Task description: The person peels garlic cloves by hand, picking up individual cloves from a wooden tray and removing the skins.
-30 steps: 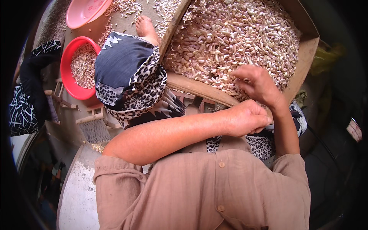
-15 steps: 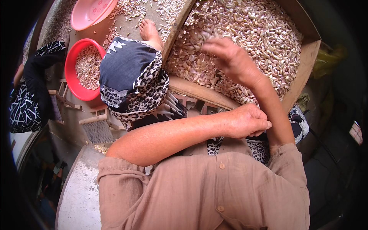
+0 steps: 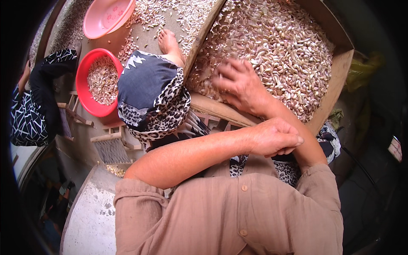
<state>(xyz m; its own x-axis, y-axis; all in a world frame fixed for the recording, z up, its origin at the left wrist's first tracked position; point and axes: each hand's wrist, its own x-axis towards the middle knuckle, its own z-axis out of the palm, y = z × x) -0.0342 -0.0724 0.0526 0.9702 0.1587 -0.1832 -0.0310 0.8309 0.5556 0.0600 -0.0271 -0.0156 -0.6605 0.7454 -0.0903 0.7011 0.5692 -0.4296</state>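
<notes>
My right hand (image 3: 241, 85) reaches low over a wooden tray's near left corner, its fingers spread and partly smeared by motion. Beneath and around it lie loose garlic cloves (image 3: 289, 55), pale with pinkish skins; nothing shows gripped in that hand. My left forearm crosses in front of my body. At its end, my left hand (image 3: 275, 137) is closed, thumb against the curled fingers, next to my right forearm. Whatever the left fingers may hold is hidden.
The wooden tray (image 3: 340, 80) has raised sides. Left of it is patterned cloth (image 3: 148, 85) over a leg with a bare foot (image 3: 168, 41). A red basin (image 3: 85, 97) holds cloves; a pink basin (image 3: 95, 29) and a low stool (image 3: 111, 148) stand nearby. Another person (image 3: 32, 119) sits far left.
My right hand has moved down and slightly left, from above the cloves to low over the tray's near corner. My left hand stays closed at my right forearm. The view has shifted slightly.
</notes>
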